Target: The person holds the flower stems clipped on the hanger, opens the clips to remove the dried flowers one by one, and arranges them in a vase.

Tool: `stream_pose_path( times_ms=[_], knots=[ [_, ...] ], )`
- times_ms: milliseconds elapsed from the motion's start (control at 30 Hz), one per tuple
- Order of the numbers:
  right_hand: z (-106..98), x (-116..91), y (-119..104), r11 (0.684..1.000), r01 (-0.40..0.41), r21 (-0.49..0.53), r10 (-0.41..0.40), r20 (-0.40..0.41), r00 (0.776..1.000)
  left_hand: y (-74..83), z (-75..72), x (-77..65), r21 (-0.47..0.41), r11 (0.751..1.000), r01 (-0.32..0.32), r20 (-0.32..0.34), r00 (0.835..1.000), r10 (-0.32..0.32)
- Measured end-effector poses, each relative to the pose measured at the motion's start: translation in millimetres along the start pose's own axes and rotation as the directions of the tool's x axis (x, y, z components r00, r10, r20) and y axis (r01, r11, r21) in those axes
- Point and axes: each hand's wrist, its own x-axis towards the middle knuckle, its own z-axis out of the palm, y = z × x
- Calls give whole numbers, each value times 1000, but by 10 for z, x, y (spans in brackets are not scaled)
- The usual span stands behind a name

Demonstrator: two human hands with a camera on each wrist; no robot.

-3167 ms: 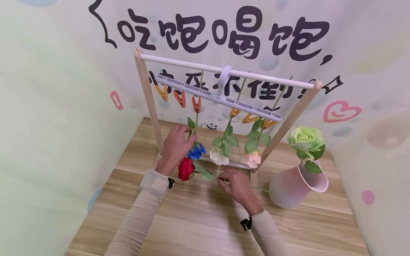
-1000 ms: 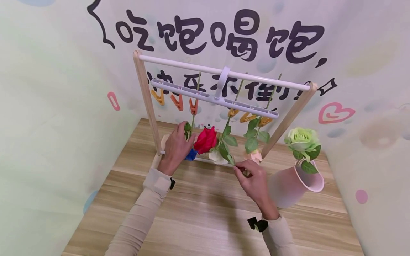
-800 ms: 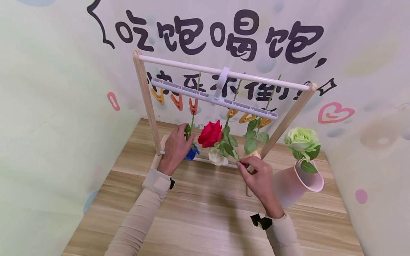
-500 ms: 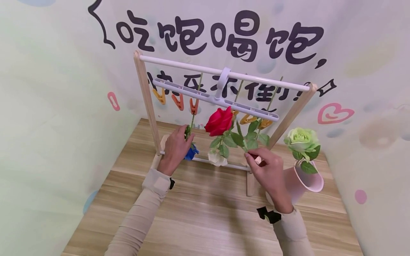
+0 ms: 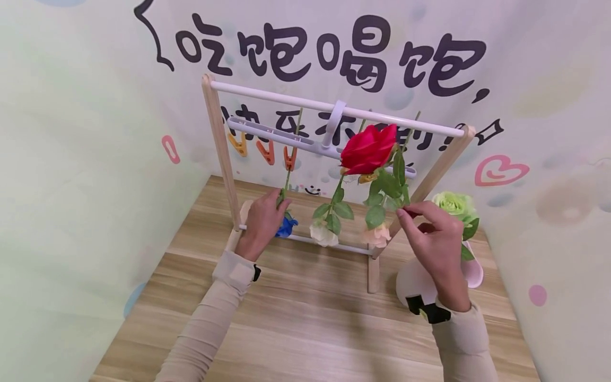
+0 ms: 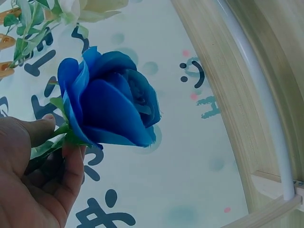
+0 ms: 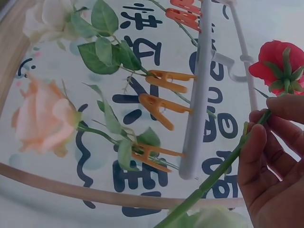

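My right hand [image 5: 436, 239] pinches the green stem [image 7: 221, 166] of a red rose [image 5: 369, 151], bloom up, in front of the hanger's right half. My left hand [image 5: 261, 220] grips a blue rose [image 6: 111, 97] just behind its bloom, thumb and fingers around the stem. That rose hangs head down from an orange clip [image 5: 289, 159] on the lilac clip hanger [image 5: 277, 132]. A white rose [image 5: 324, 233] and a peach rose [image 5: 377, 235] also hang head down, from yellow-orange clips; two clips at the left hold nothing.
The hanger hooks over the top bar [image 5: 267, 95] of a wooden-sided rack [image 5: 219, 154] on a wood-grain table [image 5: 296, 323]. Right of it stands a pinkish-white vase [image 5: 415, 281] with a green rose [image 5: 451, 204], partly behind my right hand. A printed wall sheet rises close behind.
My right hand has lifted the red rose from low near the table, swinging it up and right in front of the hanger. The left hand has stayed at the blue rose.
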Motion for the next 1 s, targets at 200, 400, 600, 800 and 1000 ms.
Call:
stream_pose_path(
  times_ms=[200, 400, 600, 800, 1000],
  knots=[
    [-105, 78, 7, 1000, -11, 10, 11, -43, 999, 2, 6, 8, 16, 1000, -14, 7, 1000, 14],
    [-242, 169, -58, 996, -66, 53, 70, -69, 995, 9, 6, 6, 48, 999, -8, 11, 1000, 8],
    [-349, 248, -103, 989, -79, 122, 95, -132, 987, 10, -4, 0, 45, 999, -16, 7, 1000, 16],
    [-432, 335, -180, 975, -69, 213, 108, -176, 978, 14, -15, 0, 48, 999, -20, 11, 1000, 19],
    [-492, 384, -184, 977, -68, 202, 108, -196, 975, 20, -19, 6, 53, 999, -13, 22, 1000, 11]
  ],
)
